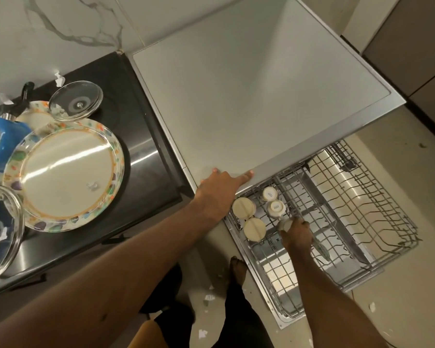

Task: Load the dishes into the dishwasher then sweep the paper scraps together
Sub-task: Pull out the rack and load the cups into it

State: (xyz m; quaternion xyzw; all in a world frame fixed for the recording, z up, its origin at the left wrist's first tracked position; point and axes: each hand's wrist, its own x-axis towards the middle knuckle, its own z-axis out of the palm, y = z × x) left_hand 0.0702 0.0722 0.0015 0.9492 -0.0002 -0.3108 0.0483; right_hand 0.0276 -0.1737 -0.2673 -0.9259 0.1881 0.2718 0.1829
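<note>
Down at the near side of the pulled-out wire rack (337,212), the right hand (298,237) was curled round a small white cup (285,224), holding it among the tines. Just beyond it stood two more white cups (275,208) upside down, each with a round printed mark on its base; the lettering was too small to read with any certainty. To their left two cream cups (244,207) sat inverted in the same rack.

The left hand (221,184) lay flat, fingers straight and spread, on the near edge of the grey worktop (236,96) above the dishwasher (269,270).

Further left, on the black cooktop (141,136), waiting dishes were crowded together: a large plate (68,177) with a coloured floral rim, a second like it partly beneath, a glass lid (76,100) behind, a blue pot (0,139) at the left edge.

Paper scraps (209,297) lay scattered on the pale floor (399,297) near the person's feet, and a few on the cooktop's far side.
</note>
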